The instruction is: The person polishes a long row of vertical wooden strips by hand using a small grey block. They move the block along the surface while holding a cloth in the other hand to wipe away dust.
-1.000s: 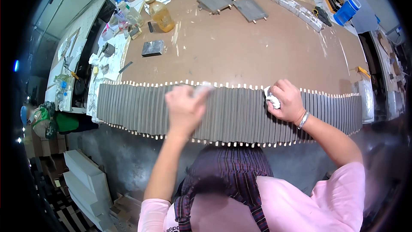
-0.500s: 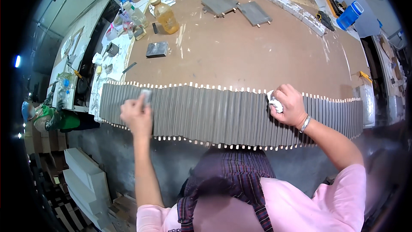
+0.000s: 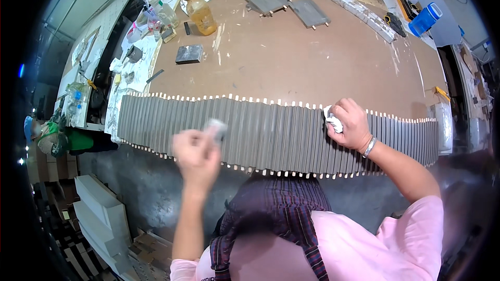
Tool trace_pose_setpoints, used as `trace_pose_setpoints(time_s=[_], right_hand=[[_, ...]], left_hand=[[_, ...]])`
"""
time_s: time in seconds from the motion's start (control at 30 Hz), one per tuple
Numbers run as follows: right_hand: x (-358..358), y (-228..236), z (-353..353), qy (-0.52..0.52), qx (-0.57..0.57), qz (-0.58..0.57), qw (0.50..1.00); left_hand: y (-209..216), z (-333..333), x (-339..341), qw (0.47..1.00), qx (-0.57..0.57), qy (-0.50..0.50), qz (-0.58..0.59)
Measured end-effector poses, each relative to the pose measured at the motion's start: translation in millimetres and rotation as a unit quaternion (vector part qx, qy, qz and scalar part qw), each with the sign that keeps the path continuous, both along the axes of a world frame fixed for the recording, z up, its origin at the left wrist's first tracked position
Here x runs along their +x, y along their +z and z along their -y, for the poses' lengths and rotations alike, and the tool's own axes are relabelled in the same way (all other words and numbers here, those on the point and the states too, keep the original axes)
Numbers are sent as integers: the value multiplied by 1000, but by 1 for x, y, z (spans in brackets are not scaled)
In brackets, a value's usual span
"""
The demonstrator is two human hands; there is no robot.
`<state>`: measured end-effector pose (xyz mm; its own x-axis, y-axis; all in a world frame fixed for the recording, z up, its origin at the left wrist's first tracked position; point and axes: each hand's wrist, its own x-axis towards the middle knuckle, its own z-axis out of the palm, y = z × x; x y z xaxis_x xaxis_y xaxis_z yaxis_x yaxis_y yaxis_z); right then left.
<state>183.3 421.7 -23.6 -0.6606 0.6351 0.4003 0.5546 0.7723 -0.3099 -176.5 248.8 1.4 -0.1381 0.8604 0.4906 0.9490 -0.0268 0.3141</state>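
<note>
A long row of thin dark grey panels (image 3: 265,135) stands packed side by side along the near edge of the table, with pale wooden ends sticking out at front and back. Left of the middle, my left hand (image 3: 197,155) is closed on a small pale grey block (image 3: 215,129) over the panels; motion blurs both, so I cannot tell whether the block touches them. On the right part of the row rests my right hand (image 3: 350,124), its fingers closed round a crumpled white cloth (image 3: 334,120).
On the brown tabletop (image 3: 260,62) lie a dark rectangular block (image 3: 189,54), a bottle of amber liquid (image 3: 200,14) and loose grey panels (image 3: 310,12). A paint-flecked bar (image 3: 338,2) and a blue bottle (image 3: 425,19) are at the far right. Another person (image 3: 62,138) is at the far left.
My left hand has moved to the right along the row with the pale block. My right hand stays in the same place, holding the white cloth.
</note>
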Motion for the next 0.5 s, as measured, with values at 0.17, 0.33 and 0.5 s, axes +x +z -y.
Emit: trace_pose_setpoints(time_s=[0.17, 0.33, 0.5], right_hand=[[2, 2, -2, 0, 3, 4, 1000], [-2, 0, -1, 0, 0, 5, 1000], [0, 1, -2, -3, 5, 5, 1000]], left_hand=[[-8, 12, 26, 985, -73, -156, 4], [-1, 30, -13, 999, -34, -19, -6], [0, 30, -14, 993, -71, -95, -29]])
